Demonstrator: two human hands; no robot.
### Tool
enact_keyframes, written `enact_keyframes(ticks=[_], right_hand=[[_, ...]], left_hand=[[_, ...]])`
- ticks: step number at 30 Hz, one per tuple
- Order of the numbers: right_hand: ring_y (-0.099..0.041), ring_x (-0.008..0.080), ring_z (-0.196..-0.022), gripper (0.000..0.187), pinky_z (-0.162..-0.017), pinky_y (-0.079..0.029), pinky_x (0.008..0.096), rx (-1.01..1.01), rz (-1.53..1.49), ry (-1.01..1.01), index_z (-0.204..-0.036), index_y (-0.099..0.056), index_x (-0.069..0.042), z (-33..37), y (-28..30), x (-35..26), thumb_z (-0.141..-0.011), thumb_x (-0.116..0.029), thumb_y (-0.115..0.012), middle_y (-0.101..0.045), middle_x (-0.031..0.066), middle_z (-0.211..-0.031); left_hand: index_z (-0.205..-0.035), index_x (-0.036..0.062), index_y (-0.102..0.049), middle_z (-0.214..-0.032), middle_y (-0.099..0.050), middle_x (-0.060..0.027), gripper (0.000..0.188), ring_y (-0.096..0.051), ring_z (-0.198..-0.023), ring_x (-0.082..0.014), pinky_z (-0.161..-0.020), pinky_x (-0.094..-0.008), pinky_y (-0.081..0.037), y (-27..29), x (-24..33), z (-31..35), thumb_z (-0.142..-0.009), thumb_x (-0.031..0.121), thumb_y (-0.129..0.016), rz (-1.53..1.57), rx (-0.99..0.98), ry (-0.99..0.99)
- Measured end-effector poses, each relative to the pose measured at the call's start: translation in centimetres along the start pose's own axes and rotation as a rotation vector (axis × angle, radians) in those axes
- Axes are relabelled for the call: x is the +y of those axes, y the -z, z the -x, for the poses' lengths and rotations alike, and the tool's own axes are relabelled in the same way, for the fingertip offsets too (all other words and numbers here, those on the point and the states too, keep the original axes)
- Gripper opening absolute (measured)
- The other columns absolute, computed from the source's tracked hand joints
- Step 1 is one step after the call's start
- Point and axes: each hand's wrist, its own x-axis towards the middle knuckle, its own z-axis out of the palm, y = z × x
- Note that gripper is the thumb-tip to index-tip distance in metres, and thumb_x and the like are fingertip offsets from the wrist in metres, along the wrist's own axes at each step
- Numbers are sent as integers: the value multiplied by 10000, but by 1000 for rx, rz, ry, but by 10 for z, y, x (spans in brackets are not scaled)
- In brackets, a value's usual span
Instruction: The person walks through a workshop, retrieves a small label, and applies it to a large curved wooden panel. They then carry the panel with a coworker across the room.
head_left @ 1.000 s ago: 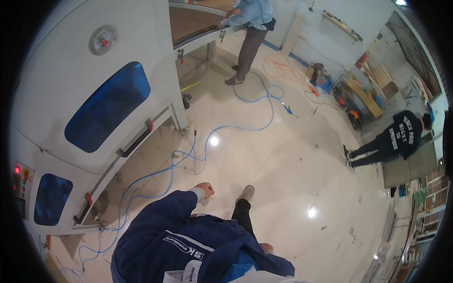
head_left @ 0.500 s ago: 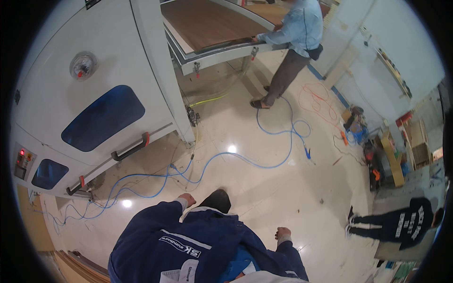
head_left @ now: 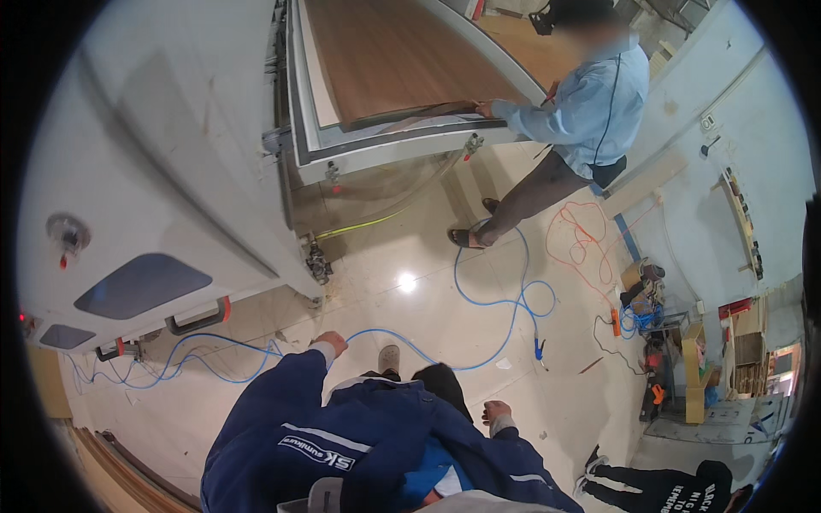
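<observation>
Loosely, left hand (head_left: 331, 344) and right hand (head_left: 495, 413) hang (well apart).

White glare spots the floor (head_left: 406, 309), edges curving into black.

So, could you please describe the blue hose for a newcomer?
From the white machine at left, cross the floor past the left hand. The blue hose snakes in wide curves, unlike the orange cord and the bunched blue line by the wall.

Both hands (head_left: 330, 344) (head_left: 496, 413), loosely curled, are well apart.
</observation>
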Motion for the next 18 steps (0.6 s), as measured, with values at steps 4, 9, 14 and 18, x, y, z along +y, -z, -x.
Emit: enact_keyframes(ticks=[4, 9, 14, 18], right_hand=[[-669, 247, -681, 255, -577, -565, 399, -23, 156, -2, -1088, -656, -35, -25, -6, -74, -883, -185, -633, -680, 122, -845], [-684, 249, -753, 157, -609, -552, 395, -248, 401, -13, -1020, -656, -107, -113, 5, -165, -877, -160, -616, -692, 84, -891], [-679, 249, -941, 181, -751, -560, 392, -237, 846, 276, -1000, -681, -138, -264, 14, -258, -825, -174, -650, -707, 67, -995], [-667, 313, -982, 280, -846, -539, 427, -175, 1060, 555, -994, -694, -106, -315, 21, -392, -836, -322, -611, -700, 117, -1042]], left_hand=[[-998, 108, -700, -1068, -695, -138, 334, -646, -1025, -309, -911, -403, -501, 37, 79, -40, -802, 377, -683, 303, 119, 83], [-903, 107, -716, -1009, -708, -135, 301, -655, -987, -277, -885, -388, -500, 43, 113, -111, -821, 390, -656, -28, -5, -162], [-839, 57, -714, -897, -709, -133, 431, -667, -890, -249, -821, -381, -505, 112, 166, -141, -875, 469, -596, 247, -88, 1], [-831, 28, -682, -709, -656, -95, 469, -630, -693, -202, -680, -353, -495, 209, 242, -150, -889, 487, -602, 489, 312, 35]])
